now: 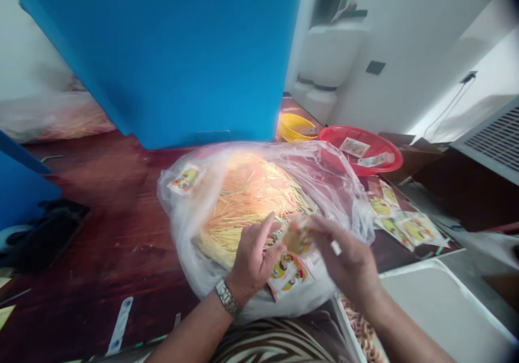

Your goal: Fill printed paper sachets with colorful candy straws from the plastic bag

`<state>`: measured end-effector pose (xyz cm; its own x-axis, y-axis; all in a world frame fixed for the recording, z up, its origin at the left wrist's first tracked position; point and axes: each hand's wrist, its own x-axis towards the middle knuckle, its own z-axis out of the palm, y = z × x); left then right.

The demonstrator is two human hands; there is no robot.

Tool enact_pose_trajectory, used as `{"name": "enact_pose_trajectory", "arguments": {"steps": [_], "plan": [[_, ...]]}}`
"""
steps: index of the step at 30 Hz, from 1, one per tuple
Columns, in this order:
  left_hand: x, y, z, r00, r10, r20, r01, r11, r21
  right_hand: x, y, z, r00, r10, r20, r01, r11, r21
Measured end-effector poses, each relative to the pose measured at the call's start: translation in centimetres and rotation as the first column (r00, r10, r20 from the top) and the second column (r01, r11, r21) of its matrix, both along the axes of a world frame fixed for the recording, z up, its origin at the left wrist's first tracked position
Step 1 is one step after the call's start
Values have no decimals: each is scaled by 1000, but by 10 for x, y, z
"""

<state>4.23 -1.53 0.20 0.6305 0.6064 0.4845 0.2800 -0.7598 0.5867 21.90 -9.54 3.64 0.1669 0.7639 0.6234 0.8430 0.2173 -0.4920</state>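
Note:
A large clear plastic bag lies open on the dark red table, full of thin yellow and orange sticks. Over its near edge, my right hand pinches a small printed packet, blurred by motion. My left hand, with a metal watch on the wrist, is beside that packet, its thumb and forefinger apart; whether its lower fingers touch anything is hidden. Just below both hands, another printed packet rests on the bag. One more packet sits at the bag's upper left.
Several printed packets lie at the right. Behind them are a red basket and a yellow basket. A blue panel stands behind the bag. A white tray is at lower right, a black object at left.

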Motion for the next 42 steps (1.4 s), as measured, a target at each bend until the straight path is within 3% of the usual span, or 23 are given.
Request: {"name": "enact_pose_trajectory", "arguments": {"steps": [2,4,7,9,12,14,16,18,20,24,30,38,42], "plan": [[3,-1,-2,962,-28,-272,10,998,-68,44,19,-9,981,-194,-16,193,980,-52],[3,-5,-3,874,-128,-469,97,991,-90,94,41,-22,953,-303,-18,299,948,-109],[2,-11,-5,805,-189,-562,156,982,-107,151,73,-40,935,-345,78,354,899,-257],[0,-13,-6,797,-199,-570,157,980,-122,163,85,-45,916,-370,157,401,872,-282],[-1,-14,-8,794,-221,-567,161,975,-154,139,91,-42,885,-308,350,416,861,-292],[-1,-12,-9,791,-231,-567,164,972,-167,108,91,-38,893,-84,442,300,844,-445],[0,-11,-11,790,-234,-567,162,971,-175,78,92,-36,895,105,433,214,752,-624],[0,-10,-12,793,-232,-564,158,971,-177,57,95,-36,885,178,431,215,665,-715],[0,-11,-14,797,-231,-558,156,971,-179,48,96,-38,873,211,440,223,628,-745],[-2,-11,-16,805,-230,-547,156,971,-179,55,89,-41,865,191,464,261,618,-741],[-4,-11,-17,807,-234,-543,170,971,-165,64,69,-51,878,21,478,396,528,-751],[-5,-9,-20,818,-245,-520,185,969,-165,57,71,-56,910,0,415,359,501,-788],[-5,-10,-22,823,-244,-512,184,969,-165,70,75,-51,947,37,320,261,491,-831]]}}
